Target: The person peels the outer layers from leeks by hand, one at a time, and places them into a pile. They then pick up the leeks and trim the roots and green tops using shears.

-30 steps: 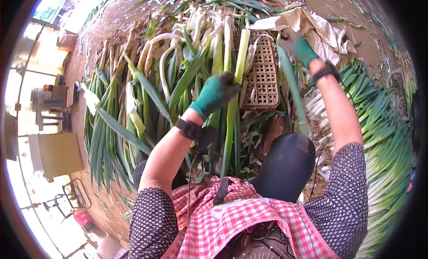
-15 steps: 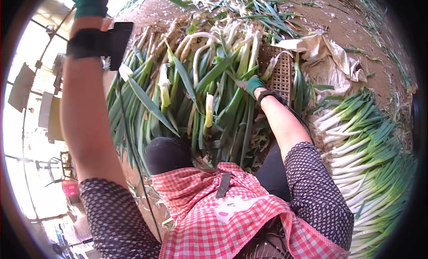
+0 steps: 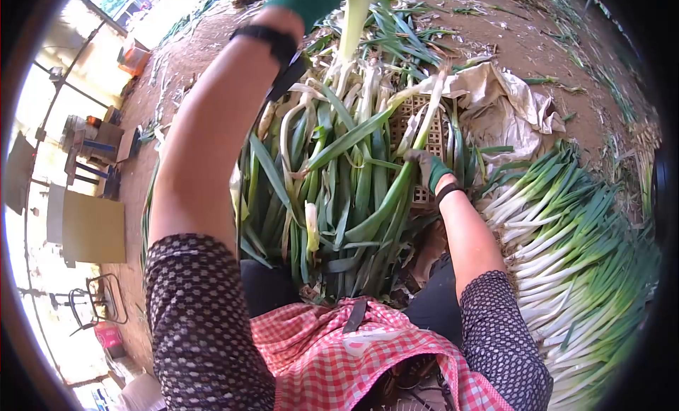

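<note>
1. While your right hand (image 3: pixel 433 172) is low beside the slotted crate (image 3: pixel 437 134), its gloved fingers curl closed on a leek stalk (image 3: pixel 428 121), whose pale end points away from you, over the crate.
2. Your left hand (image 3: pixel 310 2) is raised at the top edge, a thick pale stalk (image 3: pixel 356 20) just beside it; you cannot tell how far its fingers are open or whether they grip.
3. Loose leeks (image 3: pixel 339 177) lie before your knees, left of the crate; a pale cloth (image 3: pixel 506 110) and clean white-stemmed leeks (image 3: pixel 559 262) lie to its right.
</note>
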The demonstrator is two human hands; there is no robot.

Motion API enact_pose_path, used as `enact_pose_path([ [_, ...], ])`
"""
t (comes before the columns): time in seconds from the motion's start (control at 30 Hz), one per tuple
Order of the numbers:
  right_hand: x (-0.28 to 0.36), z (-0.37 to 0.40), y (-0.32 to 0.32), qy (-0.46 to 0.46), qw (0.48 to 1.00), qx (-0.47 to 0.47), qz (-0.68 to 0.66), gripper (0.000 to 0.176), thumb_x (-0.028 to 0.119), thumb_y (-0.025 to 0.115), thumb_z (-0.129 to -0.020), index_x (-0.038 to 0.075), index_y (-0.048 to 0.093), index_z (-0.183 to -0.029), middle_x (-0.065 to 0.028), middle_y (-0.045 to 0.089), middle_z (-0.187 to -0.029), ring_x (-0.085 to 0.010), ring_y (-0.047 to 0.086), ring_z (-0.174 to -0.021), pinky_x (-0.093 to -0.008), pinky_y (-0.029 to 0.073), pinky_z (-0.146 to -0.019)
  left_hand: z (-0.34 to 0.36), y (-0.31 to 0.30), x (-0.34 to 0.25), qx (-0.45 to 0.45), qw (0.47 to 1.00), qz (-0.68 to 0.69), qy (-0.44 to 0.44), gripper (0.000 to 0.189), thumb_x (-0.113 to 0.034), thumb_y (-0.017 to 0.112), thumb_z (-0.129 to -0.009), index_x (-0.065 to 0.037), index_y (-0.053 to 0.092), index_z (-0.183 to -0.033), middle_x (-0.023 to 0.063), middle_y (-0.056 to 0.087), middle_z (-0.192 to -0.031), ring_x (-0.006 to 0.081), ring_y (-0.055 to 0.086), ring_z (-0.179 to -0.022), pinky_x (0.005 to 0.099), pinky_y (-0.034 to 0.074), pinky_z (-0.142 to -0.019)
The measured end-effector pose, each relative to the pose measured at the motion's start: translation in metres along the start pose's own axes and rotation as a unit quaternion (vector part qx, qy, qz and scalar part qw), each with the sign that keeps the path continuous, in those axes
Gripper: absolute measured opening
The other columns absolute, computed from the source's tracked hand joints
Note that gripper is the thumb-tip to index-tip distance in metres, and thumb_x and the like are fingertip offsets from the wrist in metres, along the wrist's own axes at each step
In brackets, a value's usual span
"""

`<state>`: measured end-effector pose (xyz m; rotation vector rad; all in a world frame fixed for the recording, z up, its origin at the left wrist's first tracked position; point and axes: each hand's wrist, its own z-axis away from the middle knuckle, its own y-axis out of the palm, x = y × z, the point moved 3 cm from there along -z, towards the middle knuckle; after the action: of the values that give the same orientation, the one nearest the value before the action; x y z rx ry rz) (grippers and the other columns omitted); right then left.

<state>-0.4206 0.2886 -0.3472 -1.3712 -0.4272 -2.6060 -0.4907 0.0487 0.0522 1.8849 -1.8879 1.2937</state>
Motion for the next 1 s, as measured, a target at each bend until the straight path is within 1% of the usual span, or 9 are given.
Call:
enact_pose_path([
  [0.1, 0.064, -0.009, -0.005, -0.152, 0.967, -0.011, -0.203, 0.023, 0.028, 0.066, -0.084, 0.008, 0.069, -0.094, -0.0055, 0.063, -0.079, -0.0187, 0.061, -0.069, -0.0314, 0.052, -0.066, -0.026, 0.022, -0.001, 0.223, 0.868, 0.281, -0.345, 0.071, -0.016, 0.061, -0.086, -0.018, 0.032, -0.150, 0.0202, 0.022, -0.158, 0.0403, 0.042, -0.134, 0.0496, 0.053, -0.091],
  [0.17, 0.129, 0.018, -0.010, -0.200, 0.953, -0.060, -0.218, 0.024, 0.027, 0.065, -0.086, 0.006, 0.068, -0.097, -0.0043, 0.064, -0.082, -0.0177, 0.061, -0.070, -0.0301, 0.053, -0.066, 0.032, 0.103, -0.047, 0.150, 0.916, 0.301, -0.217, 0.020, -0.021, 0.054, -0.090, -0.005, 0.066, -0.091, 0.0155, 0.067, -0.082, 0.0293, 0.066, -0.071, 0.0399, 0.054, -0.063],
  [0.37, 0.206, 0.069, -0.063, -0.316, 0.922, -0.214, -0.066, 0.023, 0.012, 0.071, -0.085, 0.000, 0.064, -0.103, -0.0073, 0.066, -0.083, -0.0173, 0.064, -0.066, -0.0323, 0.055, -0.060, 0.237, 0.119, -0.248, 0.379, 0.699, 0.430, -0.427, 0.026, -0.012, 0.054, -0.080, -0.002, 0.065, -0.102, 0.0259, 0.067, -0.095, 0.0440, 0.065, -0.093, 0.0516, 0.052, -0.082],
  [0.5, 0.203, 0.067, -0.052, -0.301, 0.943, -0.132, -0.045, 0.032, 0.014, 0.074, -0.083, -0.003, 0.061, -0.108, -0.0080, 0.065, -0.086, -0.0177, 0.063, -0.067, -0.0320, 0.054, -0.062, 0.250, 0.126, -0.267, 0.567, 0.647, 0.356, -0.364, 0.025, -0.019, 0.064, -0.082, -0.004, 0.071, -0.099, 0.0221, 0.069, -0.102, 0.0379, 0.068, -0.092, 0.0447, 0.054, -0.080],
  [0.57, 0.197, 0.059, -0.040, -0.290, 0.951, -0.107, -0.001, 0.037, 0.021, 0.077, -0.080, -0.001, 0.064, -0.106, -0.0053, 0.063, -0.086, -0.0147, 0.059, -0.067, -0.0291, 0.048, -0.060, 0.239, 0.112, -0.243, 0.668, 0.509, 0.446, -0.309, 0.032, -0.032, 0.068, -0.081, -0.003, 0.074, -0.094, 0.0171, 0.072, -0.096, 0.0306, 0.070, -0.085, 0.0396, 0.054, -0.077],
  [0.7, 0.176, 0.031, -0.015, -0.218, 0.975, -0.025, 0.040, 0.039, 0.025, 0.077, -0.079, -0.002, 0.065, -0.104, -0.0038, 0.064, -0.084, -0.0144, 0.059, -0.071, -0.0280, 0.047, -0.065, 0.267, 0.092, -0.246, 0.633, 0.510, 0.516, -0.269, 0.045, -0.044, 0.075, -0.071, -0.006, 0.074, -0.095, 0.0134, 0.072, -0.086, 0.0276, 0.069, -0.078, 0.0377, 0.052, -0.076],
  [0.73, 0.167, 0.023, -0.008, -0.202, 0.978, -0.020, 0.052, 0.040, 0.026, 0.077, -0.078, -0.003, 0.065, -0.103, -0.0046, 0.064, -0.084, -0.0149, 0.059, -0.071, -0.0276, 0.047, -0.065, 0.271, 0.088, -0.251, 0.575, 0.594, 0.480, -0.292, 0.047, -0.044, 0.076, -0.069, -0.007, 0.073, -0.098, 0.0125, 0.071, -0.084, 0.0281, 0.069, -0.078, 0.0380, 0.053, -0.077],
  [0.9, 0.117, 0.016, 0.028, -0.102, 0.990, 0.101, 0.019, 0.043, 0.032, 0.076, -0.076, -0.002, 0.065, -0.100, -0.0066, 0.065, -0.085, -0.0163, 0.062, -0.075, -0.0278, 0.051, -0.071, 0.250, 0.053, -0.225, 0.450, 0.424, 0.645, -0.450, 0.042, -0.035, 0.075, -0.075, 0.002, 0.069, -0.093, 0.0075, 0.066, -0.080, 0.0146, 0.060, -0.067, 0.0312, 0.048, -0.062],
  [1.0, 0.070, 0.017, 0.044, -0.259, 0.943, 0.192, 0.080, 0.028, 0.023, 0.065, -0.090, 0.002, 0.066, -0.108, -0.0068, 0.068, -0.100, -0.0168, 0.063, -0.093, -0.0303, 0.051, -0.085, 0.223, 0.009, -0.185, 0.383, 0.345, 0.707, -0.484, 0.041, -0.036, 0.072, -0.082, -0.001, 0.068, -0.103, 0.0004, 0.066, -0.085, 0.0103, 0.059, -0.076, 0.0295, 0.048, -0.068],
])
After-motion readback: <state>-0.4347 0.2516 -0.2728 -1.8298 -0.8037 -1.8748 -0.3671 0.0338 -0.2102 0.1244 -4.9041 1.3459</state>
